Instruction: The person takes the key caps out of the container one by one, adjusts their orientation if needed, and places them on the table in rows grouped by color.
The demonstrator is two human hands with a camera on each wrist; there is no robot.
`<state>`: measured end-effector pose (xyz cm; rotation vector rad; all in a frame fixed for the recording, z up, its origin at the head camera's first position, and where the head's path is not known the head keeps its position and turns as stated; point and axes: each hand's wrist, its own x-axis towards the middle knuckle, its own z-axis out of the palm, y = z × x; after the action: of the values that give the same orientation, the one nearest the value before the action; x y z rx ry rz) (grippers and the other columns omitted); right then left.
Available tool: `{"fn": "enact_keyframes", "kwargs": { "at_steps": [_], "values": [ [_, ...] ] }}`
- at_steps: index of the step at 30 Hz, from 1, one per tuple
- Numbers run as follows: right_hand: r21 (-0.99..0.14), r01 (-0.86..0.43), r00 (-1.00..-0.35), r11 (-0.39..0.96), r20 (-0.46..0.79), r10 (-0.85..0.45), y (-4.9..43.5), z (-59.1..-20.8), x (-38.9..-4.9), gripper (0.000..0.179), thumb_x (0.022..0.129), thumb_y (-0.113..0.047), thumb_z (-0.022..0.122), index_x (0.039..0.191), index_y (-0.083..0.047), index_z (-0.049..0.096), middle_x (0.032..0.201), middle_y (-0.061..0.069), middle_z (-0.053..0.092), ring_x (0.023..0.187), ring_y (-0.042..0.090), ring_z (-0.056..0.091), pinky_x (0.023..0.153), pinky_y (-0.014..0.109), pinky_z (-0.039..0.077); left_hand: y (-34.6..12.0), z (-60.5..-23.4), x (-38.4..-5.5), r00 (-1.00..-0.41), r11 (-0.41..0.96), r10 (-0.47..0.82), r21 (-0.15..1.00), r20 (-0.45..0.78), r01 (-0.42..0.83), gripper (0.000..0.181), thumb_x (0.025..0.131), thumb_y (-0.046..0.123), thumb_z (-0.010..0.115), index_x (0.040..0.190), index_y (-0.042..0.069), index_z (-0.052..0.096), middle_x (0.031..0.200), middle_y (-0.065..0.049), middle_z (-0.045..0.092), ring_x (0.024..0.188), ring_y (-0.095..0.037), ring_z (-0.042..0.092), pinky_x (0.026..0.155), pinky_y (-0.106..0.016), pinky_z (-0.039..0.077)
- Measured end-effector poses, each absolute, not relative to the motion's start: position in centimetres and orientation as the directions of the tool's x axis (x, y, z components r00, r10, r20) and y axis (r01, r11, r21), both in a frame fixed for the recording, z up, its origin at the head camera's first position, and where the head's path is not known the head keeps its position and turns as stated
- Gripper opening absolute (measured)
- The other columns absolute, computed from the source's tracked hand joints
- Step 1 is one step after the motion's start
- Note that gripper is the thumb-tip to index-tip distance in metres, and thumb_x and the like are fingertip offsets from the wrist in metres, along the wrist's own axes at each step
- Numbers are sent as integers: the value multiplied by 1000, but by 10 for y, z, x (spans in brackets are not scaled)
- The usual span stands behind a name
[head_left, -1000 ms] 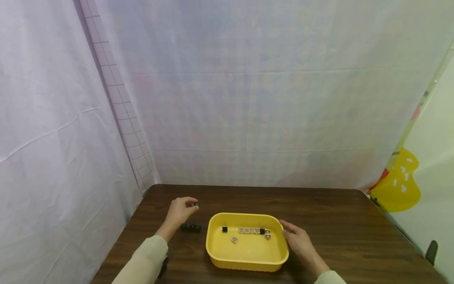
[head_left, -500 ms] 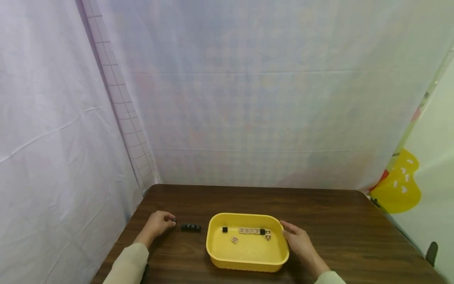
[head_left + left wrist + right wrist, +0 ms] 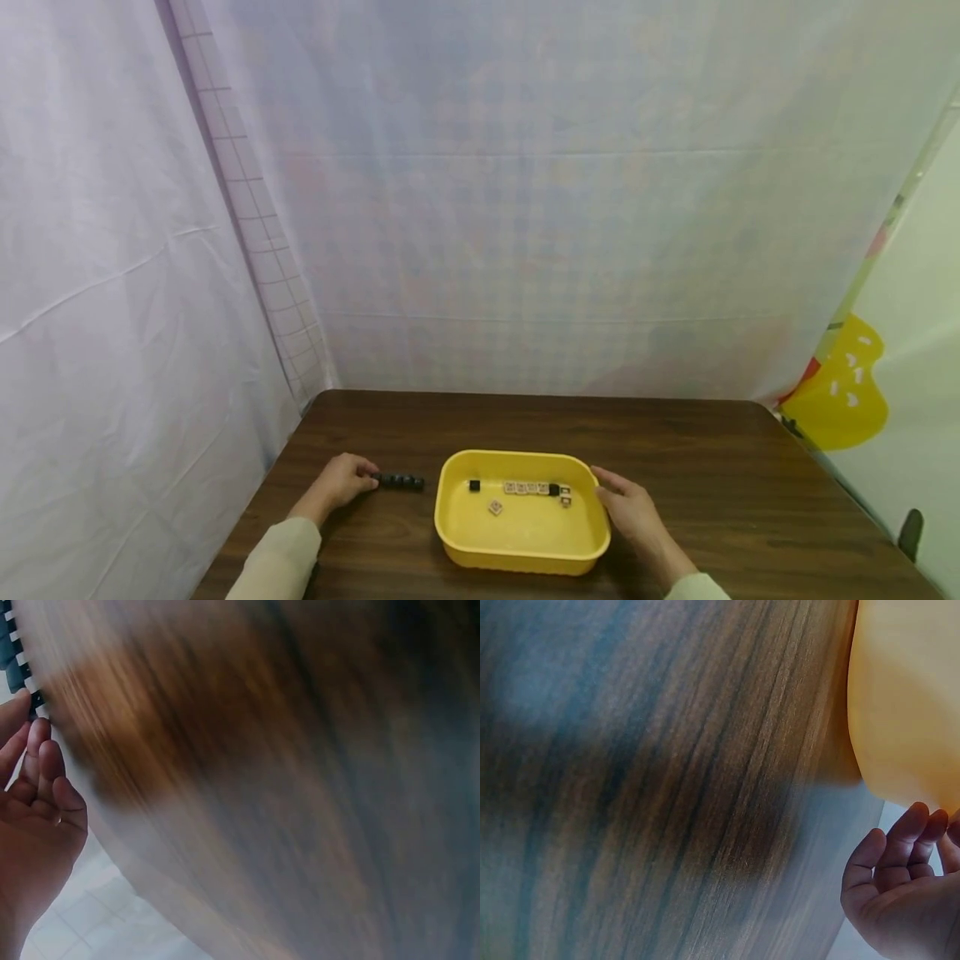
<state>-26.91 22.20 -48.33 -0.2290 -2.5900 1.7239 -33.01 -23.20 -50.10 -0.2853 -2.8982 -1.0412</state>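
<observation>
Cube row [image 3: 401,482] ends between left fingertips [image 3: 38,729].

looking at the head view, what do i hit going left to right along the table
Left hand, row of black blocks, yellow tub (inside it: lone black block, turned pale tile, row of pale tiles, second black block, pair of pale tiles), right hand.

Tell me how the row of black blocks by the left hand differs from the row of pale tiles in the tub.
Color: the black row looks dark; the pale row shows light, marked faces.
Place: the black row lies on the table; the pale row lies inside the yellow tub.
Contact: the left hand pinches the black row's end; no hand touches the pale row.
Both form short lines.
</observation>
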Motion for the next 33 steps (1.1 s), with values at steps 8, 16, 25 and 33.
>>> {"fn": "enact_keyframes", "kwargs": {
  "at_steps": [8,16,25,33],
  "values": [
    [-919,114,-990,377,-71,124,221,-481,-268,43,98,-9,51,140,3,52,147,31,40,132,45,41,106,56,36,-230,-502,-330,-983,727,162,663,85,177,26,79,0,77,105,-2,72,78,0,62,72,-14,55,69,-33,48],
    [-915,105,-991,390,-64,117,222,-482,-268,43,99,-9,51,140,3,51,146,31,40,132,45,41,106,56,36,-230,-499,-327,-985,711,144,683,92,167,31,80,-1,73,111,-2,69,77,1,58,69,-14,52,65,-32,44],
    [-911,107,-992,398,-68,110,222,-483,-269,44,99,-11,51,141,3,51,147,31,39,135,46,37,108,58,31,-226,-490,-333,-957,784,93,572,276,241,25,83,7,70,109,4,72,96,-8,66,90,-28,62,81,-48,50],
    [-918,104,-990,382,-58,130,221,-482,-268,42,99,-9,52,139,3,53,144,31,44,120,37,53,92,39,48,-191,-478,-337,-906,716,140,591,399,371,20,86,9,71,105,3,73,107,-14,66,103,-35,61,91,-53,47]
  ]
}}
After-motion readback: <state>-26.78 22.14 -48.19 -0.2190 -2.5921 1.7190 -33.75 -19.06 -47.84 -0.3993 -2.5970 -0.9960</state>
